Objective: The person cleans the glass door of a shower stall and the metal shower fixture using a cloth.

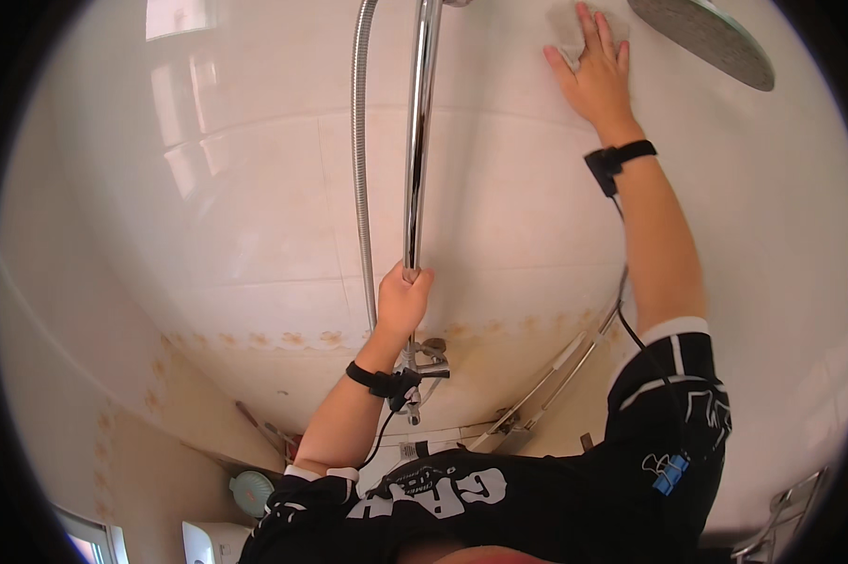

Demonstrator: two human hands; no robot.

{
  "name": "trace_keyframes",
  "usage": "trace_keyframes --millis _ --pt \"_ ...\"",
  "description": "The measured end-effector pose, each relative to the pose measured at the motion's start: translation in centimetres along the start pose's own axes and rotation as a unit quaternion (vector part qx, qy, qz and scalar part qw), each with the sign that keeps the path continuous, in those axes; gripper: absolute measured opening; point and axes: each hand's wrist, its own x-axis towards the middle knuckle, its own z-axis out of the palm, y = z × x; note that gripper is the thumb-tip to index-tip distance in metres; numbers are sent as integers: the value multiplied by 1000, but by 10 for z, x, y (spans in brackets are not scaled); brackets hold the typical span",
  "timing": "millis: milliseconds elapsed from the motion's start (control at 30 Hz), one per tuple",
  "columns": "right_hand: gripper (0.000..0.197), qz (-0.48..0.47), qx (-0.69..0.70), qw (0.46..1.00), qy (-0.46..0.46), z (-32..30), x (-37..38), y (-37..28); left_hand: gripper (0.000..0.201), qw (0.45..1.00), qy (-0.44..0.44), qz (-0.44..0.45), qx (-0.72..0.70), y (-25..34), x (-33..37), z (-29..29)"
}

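Note:
My left hand [403, 299] is wrapped round the lower part of a chrome shower riser pipe [421, 132]. A ribbed metal hose [358, 122] hangs just left of the pipe. High on the right, my right hand [601, 83] lies flat with its fingers spread, pressing a thin greyish cloth [565, 26] against the pale tiled wall [509, 179]. The cloth shows around the fingers; the palm hides the rest. Below my left hand, my wrist partly covers a chrome shower mixer tap [431, 362].
A round shower head [711, 42] juts out close to my right hand. Low on the wall, long thin rods [560, 381] lean at an angle. A wire rack [781, 522] is at the lower right, and a pale green round object [251, 493] at the lower left. A cable runs along each forearm.

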Motion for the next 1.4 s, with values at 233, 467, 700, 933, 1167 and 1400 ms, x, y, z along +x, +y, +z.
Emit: trace_keyframes --millis 233,467,700,933,1167,1400 --pt "71 36 100 987 -120 14 -103 -168 19 997 -12 24 71 -4 4 -4" --pt "59 -312 159 924 -154 -5 -93 -39 18 999 -18 3 36 -19 11 0" --pt "67 220 -11 973 67 23 -61 -23 16 998 -50 -12 -34 -19 12 1" --pt "72 86 123 975 -165 6 -223 -188 18 999 -30 -15 39 -7 12 1" --pt "46 66 81 991 -80 -15 -110 5 18 999 13 -27 -37 8 2 -12" --pt "77 303 13 951 -54 27 -154 -163 18 997 14 -43 -62 5 10 -5"
